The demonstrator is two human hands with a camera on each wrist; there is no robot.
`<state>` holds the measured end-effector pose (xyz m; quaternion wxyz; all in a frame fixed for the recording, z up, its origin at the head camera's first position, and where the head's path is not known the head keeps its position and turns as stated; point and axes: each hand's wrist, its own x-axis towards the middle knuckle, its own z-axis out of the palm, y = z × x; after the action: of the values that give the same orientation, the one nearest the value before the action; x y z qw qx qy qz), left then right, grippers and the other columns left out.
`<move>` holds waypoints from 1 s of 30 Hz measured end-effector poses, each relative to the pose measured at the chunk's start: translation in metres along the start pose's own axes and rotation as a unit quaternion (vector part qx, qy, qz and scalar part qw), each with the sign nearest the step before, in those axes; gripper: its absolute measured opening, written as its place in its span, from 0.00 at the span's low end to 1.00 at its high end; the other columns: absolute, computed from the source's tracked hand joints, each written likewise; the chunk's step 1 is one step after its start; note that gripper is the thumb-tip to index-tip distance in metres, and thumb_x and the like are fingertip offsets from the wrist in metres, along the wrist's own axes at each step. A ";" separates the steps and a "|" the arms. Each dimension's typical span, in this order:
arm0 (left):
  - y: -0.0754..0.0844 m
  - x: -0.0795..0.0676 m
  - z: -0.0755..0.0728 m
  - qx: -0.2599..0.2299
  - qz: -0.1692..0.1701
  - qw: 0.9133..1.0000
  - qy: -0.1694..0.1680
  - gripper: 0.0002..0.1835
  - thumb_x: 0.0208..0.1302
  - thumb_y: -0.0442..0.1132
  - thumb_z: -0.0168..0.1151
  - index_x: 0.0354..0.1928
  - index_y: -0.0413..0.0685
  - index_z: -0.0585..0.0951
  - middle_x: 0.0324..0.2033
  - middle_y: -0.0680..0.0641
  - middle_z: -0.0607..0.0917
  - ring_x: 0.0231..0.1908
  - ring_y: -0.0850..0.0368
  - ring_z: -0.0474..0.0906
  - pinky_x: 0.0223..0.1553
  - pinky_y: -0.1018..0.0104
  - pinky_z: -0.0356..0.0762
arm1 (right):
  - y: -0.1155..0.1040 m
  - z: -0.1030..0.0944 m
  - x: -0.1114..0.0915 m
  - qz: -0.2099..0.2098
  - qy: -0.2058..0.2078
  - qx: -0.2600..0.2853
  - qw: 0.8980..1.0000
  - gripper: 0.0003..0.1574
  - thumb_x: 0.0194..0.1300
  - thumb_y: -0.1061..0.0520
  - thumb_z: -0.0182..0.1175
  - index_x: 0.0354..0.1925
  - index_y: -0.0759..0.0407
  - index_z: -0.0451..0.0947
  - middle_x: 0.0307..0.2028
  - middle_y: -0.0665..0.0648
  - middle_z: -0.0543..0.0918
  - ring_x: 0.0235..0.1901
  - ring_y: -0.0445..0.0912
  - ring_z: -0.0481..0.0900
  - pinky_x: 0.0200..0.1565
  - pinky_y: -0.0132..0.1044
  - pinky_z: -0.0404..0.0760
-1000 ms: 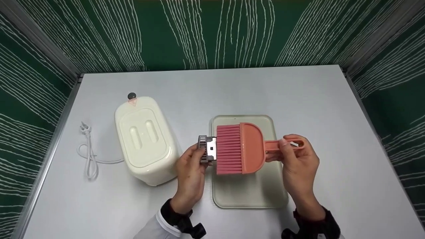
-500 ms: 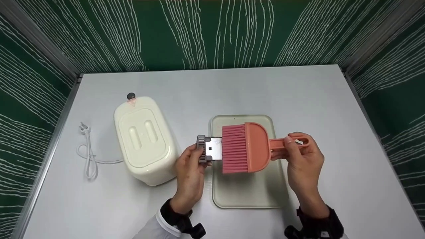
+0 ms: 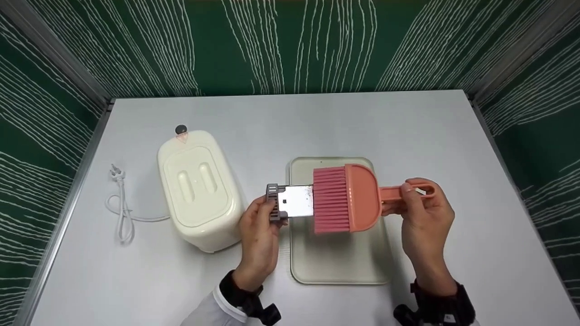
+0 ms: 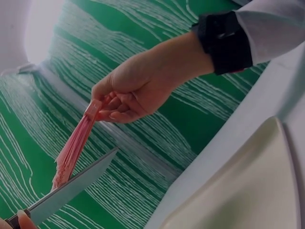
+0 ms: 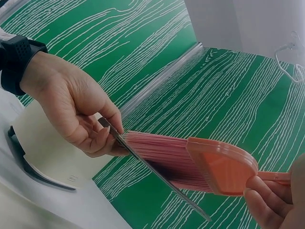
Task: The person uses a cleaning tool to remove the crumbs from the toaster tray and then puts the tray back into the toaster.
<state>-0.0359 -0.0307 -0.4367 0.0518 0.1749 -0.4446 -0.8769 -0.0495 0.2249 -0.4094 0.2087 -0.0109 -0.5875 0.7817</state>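
Observation:
My left hand [image 3: 260, 233] pinches the grey slotted end of a flat metal crumb tray [image 3: 297, 202], thumb on top. Dark specks lie on the metal near the bristles. My right hand [image 3: 425, 222] grips the looped handle of an orange brush [image 3: 363, 198] with pink bristles. The bristles rest on the crumb tray and hide its far end in the head view. Seen from the right wrist, the bristles [image 5: 162, 155] slant along the metal's upper face. Both things are held above a beige tray [image 3: 340, 269] on the table.
A cream toaster [image 3: 199, 185] with a lidded top stands left of my left hand. Its white cord and plug [image 3: 121, 203] lie on the white table [image 3: 253, 131] farther left. Green panels with white streaks [image 3: 335, 50] rise around the table.
My right hand has drawn the brush to the right along the crumb tray, baring more of the metal and its specks. My left hand stays almost still.

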 end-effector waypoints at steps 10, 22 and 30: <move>-0.001 0.001 0.000 0.005 0.010 1.000 0.004 0.11 0.76 0.30 0.49 0.51 0.28 0.76 0.41 0.41 0.81 0.34 0.55 0.74 0.33 0.68 0.74 | -0.002 -0.006 0.008 0.002 0.015 0.004 1.000 0.06 0.74 0.70 0.59 0.46 0.75 0.75 0.29 0.68 0.88 0.20 0.51 0.87 0.25 0.37 0.87; -0.001 0.000 -0.001 -0.003 0.013 1.000 0.005 0.12 0.77 0.30 0.47 0.52 0.29 0.76 0.43 0.40 0.82 0.35 0.55 0.74 0.34 0.68 0.74 | -0.007 -0.018 0.018 0.000 0.050 -0.025 0.998 0.06 0.74 0.68 0.59 0.46 0.73 0.77 0.29 0.68 0.87 0.19 0.50 0.86 0.26 0.36 0.86; -0.001 -0.001 -0.001 -0.008 0.020 1.000 0.008 0.12 0.76 0.30 0.48 0.52 0.28 0.76 0.42 0.40 0.82 0.34 0.55 0.73 0.34 0.68 0.73 | -0.011 -0.026 0.025 -0.010 0.073 -0.021 0.997 0.10 0.74 0.66 0.62 0.45 0.76 0.77 0.29 0.69 0.87 0.20 0.51 0.86 0.27 0.37 0.87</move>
<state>-0.0350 -0.0305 -0.4376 0.0746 0.1729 -0.4410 -0.8775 -0.0623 0.2597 -0.4014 0.2580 -0.0665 -0.5873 0.7642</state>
